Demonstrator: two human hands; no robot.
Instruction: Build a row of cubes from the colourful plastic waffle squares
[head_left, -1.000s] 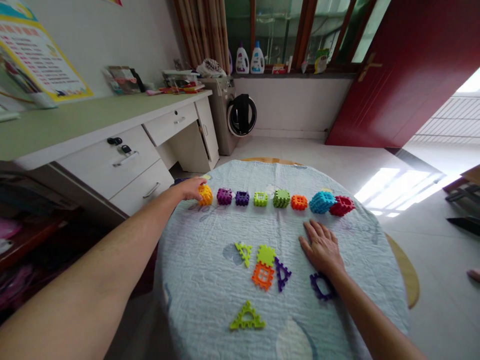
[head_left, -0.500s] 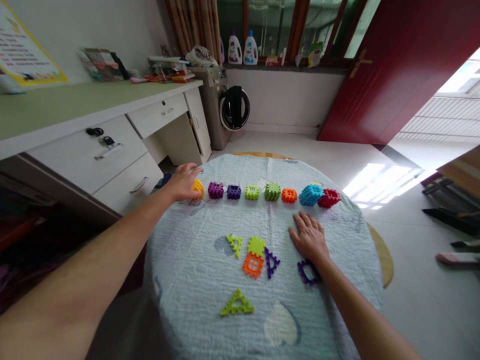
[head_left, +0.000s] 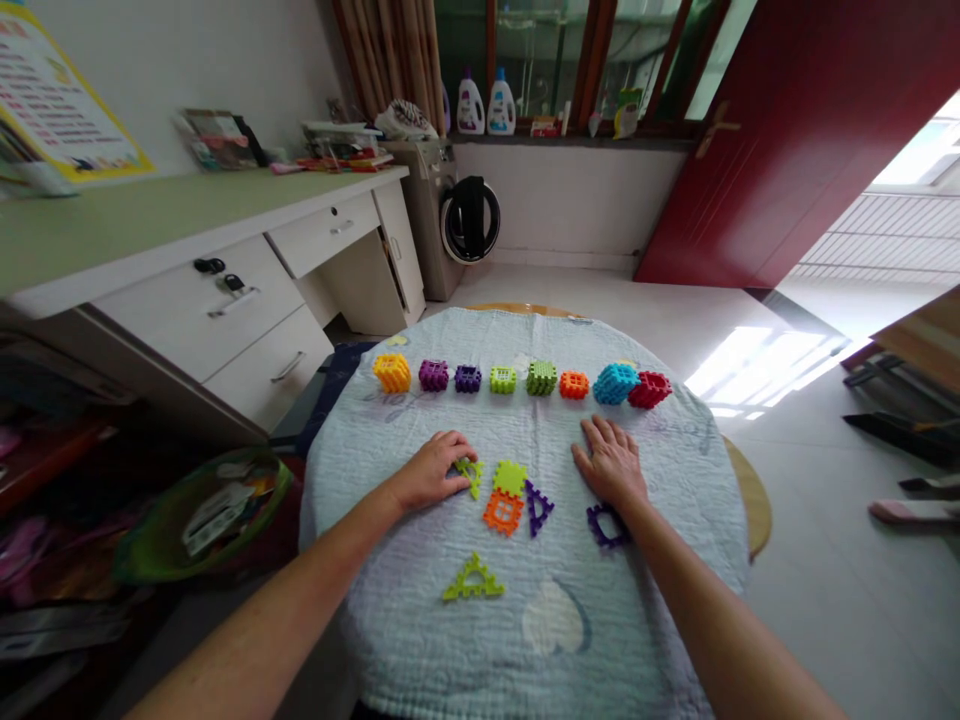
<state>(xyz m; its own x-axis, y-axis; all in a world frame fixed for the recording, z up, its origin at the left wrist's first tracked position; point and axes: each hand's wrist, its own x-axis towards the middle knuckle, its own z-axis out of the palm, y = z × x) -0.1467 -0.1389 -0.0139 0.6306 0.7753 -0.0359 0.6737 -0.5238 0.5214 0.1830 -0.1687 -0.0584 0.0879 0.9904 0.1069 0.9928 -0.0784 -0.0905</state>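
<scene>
My left hand [head_left: 436, 468] is curled around a small lime triangular building piece [head_left: 474, 478] on the cloth, thumb and fingers at its left side, partly hiding it. My right hand [head_left: 611, 460] lies flat with fingers spread, holding nothing. Beside its wrist is a purple square frame piece [head_left: 606, 525], partly covered. Between the hands lie a lime square piece [head_left: 511, 477], an orange window piece [head_left: 503, 511] touching it, and a purple triangular piece [head_left: 538, 507]. Nearer me rests a larger lime triangular piece [head_left: 473, 579].
Stacks of pieces line the table's far side, from a yellow stack [head_left: 392, 373] to a blue stack [head_left: 616, 383] and a red stack [head_left: 649, 389]. A cloth [head_left: 420, 620] covers the round table. Left stand a desk [head_left: 187, 220] and a green basket [head_left: 202, 520].
My left hand has come away from the yellow stack, back towards me and right, onto the small lime triangular piece. The right hand stays flat on the cloth. The view has shifted slightly.
</scene>
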